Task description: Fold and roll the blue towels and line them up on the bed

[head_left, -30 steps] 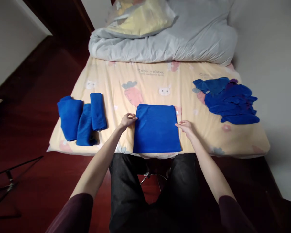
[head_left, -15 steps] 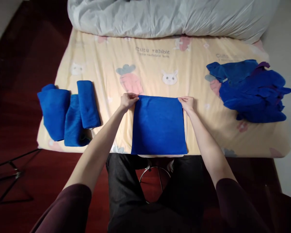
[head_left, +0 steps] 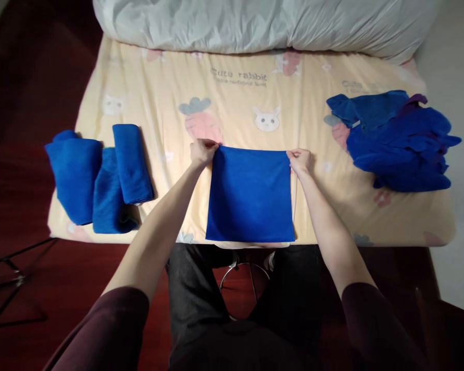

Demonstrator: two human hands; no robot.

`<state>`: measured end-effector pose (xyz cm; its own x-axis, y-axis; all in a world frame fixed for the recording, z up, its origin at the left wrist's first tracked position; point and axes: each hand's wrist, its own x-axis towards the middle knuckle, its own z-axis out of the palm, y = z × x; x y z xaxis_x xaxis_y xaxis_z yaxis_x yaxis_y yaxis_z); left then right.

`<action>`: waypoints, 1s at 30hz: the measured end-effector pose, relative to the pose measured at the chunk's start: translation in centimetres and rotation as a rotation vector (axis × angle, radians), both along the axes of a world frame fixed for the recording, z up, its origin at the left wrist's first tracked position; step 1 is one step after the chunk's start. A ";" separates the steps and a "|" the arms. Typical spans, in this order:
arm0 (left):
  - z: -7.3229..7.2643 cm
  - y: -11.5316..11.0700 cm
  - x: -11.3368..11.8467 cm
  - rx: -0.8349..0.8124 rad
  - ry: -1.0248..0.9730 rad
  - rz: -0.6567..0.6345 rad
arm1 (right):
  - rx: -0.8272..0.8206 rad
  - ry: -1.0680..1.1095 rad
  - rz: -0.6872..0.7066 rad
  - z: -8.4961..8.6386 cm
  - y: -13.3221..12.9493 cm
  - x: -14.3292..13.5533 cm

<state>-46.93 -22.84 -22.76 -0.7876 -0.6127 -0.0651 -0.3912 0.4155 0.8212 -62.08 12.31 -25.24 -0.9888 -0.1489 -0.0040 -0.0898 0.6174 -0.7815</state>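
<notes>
A square blue cloth (head_left: 251,196), towel-like, is spread in front of me at the near edge of the bed. My left hand (head_left: 204,152) pinches its far left corner between thumb and fingers. At the far right corner, my right hand (head_left: 299,159) grips the cloth the same way. The far edge is stretched nearly straight between both hands. The near edge lies along the bed's front edge.
Rolled or folded blue cloths (head_left: 133,165) lie on the left of the bed. A crumpled heap of blue cloths (head_left: 402,144) with a purple piece is on the right. A pale quilt (head_left: 255,26) covers the back of the patterned sheet (head_left: 235,111). A thin-legged black stand (head_left: 19,281) is at left.
Both hands keep their pinch, and the cloth's far edge is drawn a little wider and tauter. The whole view has shifted slightly.
</notes>
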 end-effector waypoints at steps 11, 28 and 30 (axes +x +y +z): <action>0.5 -2.1 -1.3 -0.098 -0.152 -0.231 | 0.262 -0.144 0.143 1.8 -0.6 -0.9; 2.4 1.1 -1.9 -0.294 -0.013 -0.076 | 0.148 0.062 0.068 1.3 -2.7 -1.6; 3.3 3.0 3.1 -0.315 0.005 -0.139 | 0.107 0.055 0.072 2.5 -1.2 1.9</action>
<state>-43.84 -19.82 -19.41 -0.8648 -0.4888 0.1144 -0.3089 0.6978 0.6463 -60.20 11.07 -22.72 -0.9747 -0.2215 0.0302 -0.1781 0.6875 -0.7040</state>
